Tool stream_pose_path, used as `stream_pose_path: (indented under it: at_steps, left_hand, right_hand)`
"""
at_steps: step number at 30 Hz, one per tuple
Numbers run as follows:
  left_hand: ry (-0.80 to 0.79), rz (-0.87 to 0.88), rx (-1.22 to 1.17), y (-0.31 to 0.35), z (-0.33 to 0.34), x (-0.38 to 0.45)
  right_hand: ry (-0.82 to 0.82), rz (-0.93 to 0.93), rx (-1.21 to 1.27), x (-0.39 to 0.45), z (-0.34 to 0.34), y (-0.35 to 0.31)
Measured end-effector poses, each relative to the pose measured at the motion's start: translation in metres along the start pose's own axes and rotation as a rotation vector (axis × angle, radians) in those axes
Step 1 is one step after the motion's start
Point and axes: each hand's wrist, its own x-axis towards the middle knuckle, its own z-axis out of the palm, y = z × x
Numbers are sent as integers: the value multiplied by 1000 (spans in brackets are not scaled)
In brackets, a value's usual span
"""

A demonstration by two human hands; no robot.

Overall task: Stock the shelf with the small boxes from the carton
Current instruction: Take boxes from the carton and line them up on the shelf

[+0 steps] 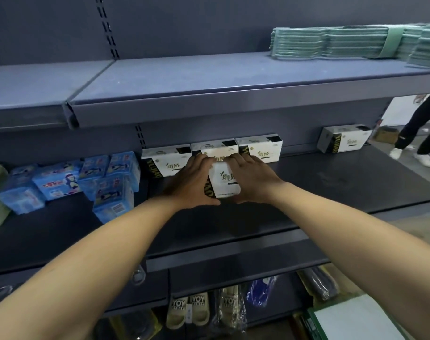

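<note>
A small white box (225,180) with green and black print stands on the dark middle shelf (331,182), held between both hands. My left hand (191,184) grips its left side and my right hand (252,179) grips its right side. Behind it, three matching white boxes (259,149) line the back wall; the middle one is partly hidden by my fingers. A fourth white box (342,141) sits alone further right. The carton (356,320) shows at the bottom right corner.
Blue packets (86,177) are piled on the shelf to the left. Green hangers (343,42) lie on the upper shelf. Slippers (199,312) sit on the lower shelf. A person's legs (419,128) stand at the far right.
</note>
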Motion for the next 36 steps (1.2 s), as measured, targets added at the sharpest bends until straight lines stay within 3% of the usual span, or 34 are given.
stream_pose_path:
  at_steps: [3, 6, 9, 11, 24, 36]
  left_hand:
    - [-85, -122, -256, -6, -6, 6]
    - [-139, -174, -386, -15, -11, 10]
    - [-106, -159, -321, -26, -9, 2]
    - [-93, -157, -310, -32, -7, -6]
    - [-78, -331, -145, -89, -18, -38]
    - [-101, -347, 42, -105, -24, -61]
  right_hand:
    - [56, -42, -233, -6, 5, 5]
    - [94, -63, -218, -6, 9, 4]
    - [-106, 17, 70, 6, 3, -1]
    - [-175, 26, 133, 18, 0, -4]
    - [-125, -150, 26, 94, 29, -67]
    - [-62, -57, -65, 159, 46, -89]
